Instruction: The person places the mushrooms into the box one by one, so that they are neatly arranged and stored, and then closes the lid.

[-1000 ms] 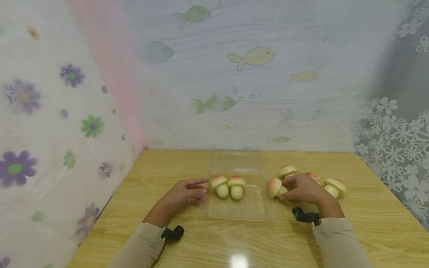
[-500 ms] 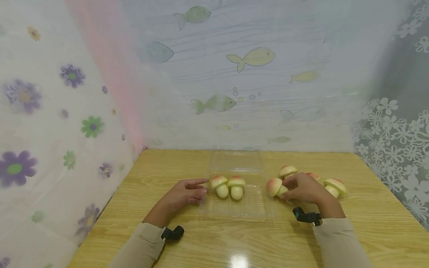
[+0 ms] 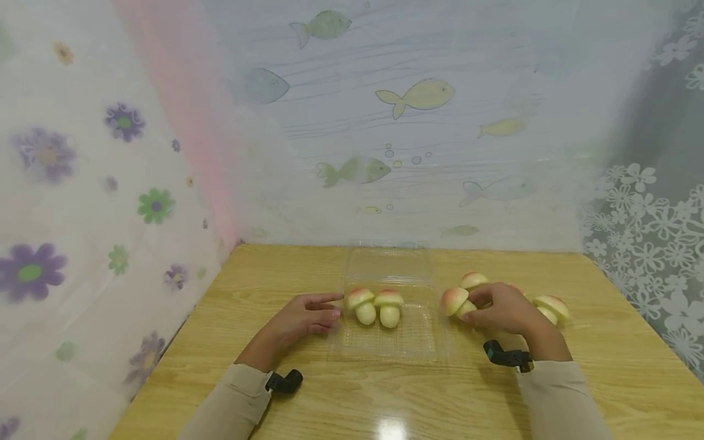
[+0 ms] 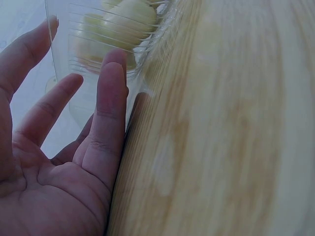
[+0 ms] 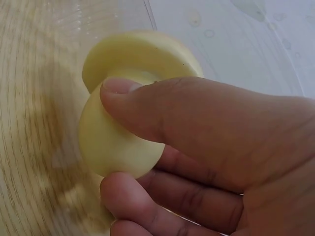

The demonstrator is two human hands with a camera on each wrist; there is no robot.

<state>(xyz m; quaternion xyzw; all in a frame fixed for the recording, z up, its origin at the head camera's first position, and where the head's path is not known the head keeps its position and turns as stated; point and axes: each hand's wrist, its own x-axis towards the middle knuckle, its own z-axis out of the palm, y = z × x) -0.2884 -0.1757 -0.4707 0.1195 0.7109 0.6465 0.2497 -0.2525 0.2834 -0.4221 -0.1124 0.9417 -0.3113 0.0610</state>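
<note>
My right hand (image 3: 503,311) pinches a toy mushroom (image 3: 454,302), yellow with a reddish cap, by its stem just right of a clear plastic clamshell box (image 3: 418,327). In the right wrist view the thumb (image 5: 142,101) lies along the stem and the cap tilts away from the palm. The box is open, its lid (image 3: 387,263) folded back. Inside, two similar mushrooms, a left one (image 3: 364,305) and a right one (image 3: 389,308), lie side by side. My left hand (image 3: 305,318) rests with loosely extended fingers at the box's left wall; the left wrist view shows fingertips (image 4: 110,73) right at the plastic.
More mushrooms lie around my right hand: one behind (image 3: 474,280), one to the right (image 3: 552,307), and one mostly hidden by the hand (image 3: 518,289). The wooden table (image 3: 341,397) meets a fish-patterned sheet (image 3: 418,153) at the back.
My right hand has shifted slightly right, and the mushroom in it has risen a little and moved with it. The left hand stays at the box. The head view has shifted slightly.
</note>
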